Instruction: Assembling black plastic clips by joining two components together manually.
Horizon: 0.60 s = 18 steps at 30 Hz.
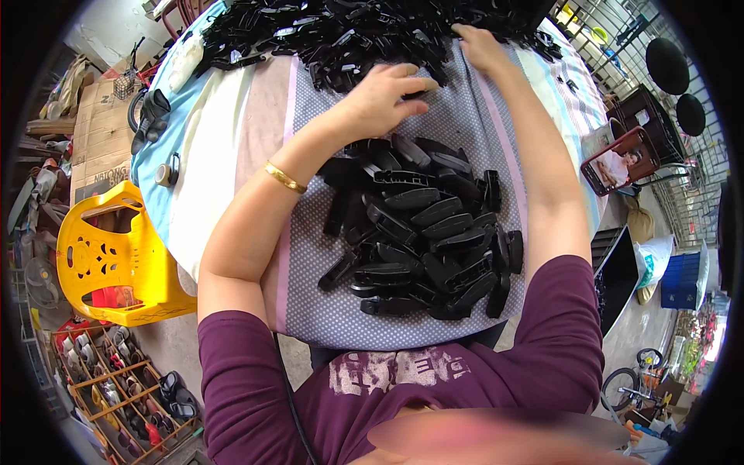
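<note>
My left hand (380, 99) hovers at the near edge of a large heap of small black plastic parts (341, 35). Its fingers and thumb are apart; something dark shows between them, too little to make out. Farther off to the right, my right hand (482, 50) reaches into the heap's near right side. Its fingertips are partly lost against the black parts, so whether they grip one is unclear. Between my forearms lies a second pile of longer black plastic pieces (422, 225), rounded like clip or handle shells, some turned to show a ribbed hollow side.
A patterned cloth (310, 310) covers the table. A phone (620, 160) stands at the right edge, and a roll of tape (167, 170) lies at the left. Beside the table are a yellow plastic chair (101, 256), a shoe rack (116, 387) and a black bin (616, 271).
</note>
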### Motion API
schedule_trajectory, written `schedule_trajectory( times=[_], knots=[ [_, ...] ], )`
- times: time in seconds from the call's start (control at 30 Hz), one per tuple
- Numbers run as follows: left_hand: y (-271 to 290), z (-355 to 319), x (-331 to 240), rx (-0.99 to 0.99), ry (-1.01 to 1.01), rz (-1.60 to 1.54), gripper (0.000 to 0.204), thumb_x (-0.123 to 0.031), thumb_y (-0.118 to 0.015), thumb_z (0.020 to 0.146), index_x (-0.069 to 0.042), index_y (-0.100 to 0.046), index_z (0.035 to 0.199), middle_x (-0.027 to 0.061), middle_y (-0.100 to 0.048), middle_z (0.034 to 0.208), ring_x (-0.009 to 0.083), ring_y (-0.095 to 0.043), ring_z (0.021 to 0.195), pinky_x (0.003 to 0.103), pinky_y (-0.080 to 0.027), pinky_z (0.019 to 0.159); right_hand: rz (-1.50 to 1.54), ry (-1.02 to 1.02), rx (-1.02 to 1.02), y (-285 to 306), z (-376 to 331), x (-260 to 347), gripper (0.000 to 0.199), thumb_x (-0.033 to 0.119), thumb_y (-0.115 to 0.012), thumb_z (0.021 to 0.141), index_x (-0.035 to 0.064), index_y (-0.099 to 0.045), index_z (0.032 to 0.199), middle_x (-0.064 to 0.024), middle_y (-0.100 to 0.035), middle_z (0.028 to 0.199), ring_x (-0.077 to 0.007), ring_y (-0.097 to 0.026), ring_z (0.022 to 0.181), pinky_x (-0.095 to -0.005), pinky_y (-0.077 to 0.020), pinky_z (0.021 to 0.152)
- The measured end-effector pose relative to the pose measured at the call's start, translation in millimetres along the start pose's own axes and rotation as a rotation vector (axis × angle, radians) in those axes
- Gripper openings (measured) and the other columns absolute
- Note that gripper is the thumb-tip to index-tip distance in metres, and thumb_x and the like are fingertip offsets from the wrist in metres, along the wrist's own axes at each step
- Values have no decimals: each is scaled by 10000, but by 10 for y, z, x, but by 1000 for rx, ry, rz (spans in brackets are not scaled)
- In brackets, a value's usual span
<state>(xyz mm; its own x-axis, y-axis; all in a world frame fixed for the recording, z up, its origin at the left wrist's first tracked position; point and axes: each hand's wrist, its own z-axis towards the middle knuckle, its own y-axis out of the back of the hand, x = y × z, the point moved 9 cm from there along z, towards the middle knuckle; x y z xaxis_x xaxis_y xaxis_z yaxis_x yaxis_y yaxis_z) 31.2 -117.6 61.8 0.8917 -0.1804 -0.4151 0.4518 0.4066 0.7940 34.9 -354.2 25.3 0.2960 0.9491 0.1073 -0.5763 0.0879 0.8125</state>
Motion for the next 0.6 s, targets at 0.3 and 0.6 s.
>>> schedule_trajectory(
  times=[0.3, 0.6],
  knots=[
    [18, -65, 257, -94, 78, -68, 151, -30, -619, 702, -17, -625, 853, 103, -620, 872, 233, -601, 776, 302, -477, 709, -235, -50, 105, 221, -69, 493, 185, 109, -500, 739, 50, -613, 872, -130, -628, 872, -342, -583, 840, -412, -494, 701],
    [277, -142, 377, -286, 270, -470, 413, -18, -678, 696, -4, -481, 1059, 129, -614, 908, 187, -606, 817, 269, -483, 739, 890, -80, 192, 692, -580, 1461, 304, 131, -600, 810, -9, -572, 1078, -70, -621, 913, -90, -579, 735, -212, -486, 638]
  ],
)
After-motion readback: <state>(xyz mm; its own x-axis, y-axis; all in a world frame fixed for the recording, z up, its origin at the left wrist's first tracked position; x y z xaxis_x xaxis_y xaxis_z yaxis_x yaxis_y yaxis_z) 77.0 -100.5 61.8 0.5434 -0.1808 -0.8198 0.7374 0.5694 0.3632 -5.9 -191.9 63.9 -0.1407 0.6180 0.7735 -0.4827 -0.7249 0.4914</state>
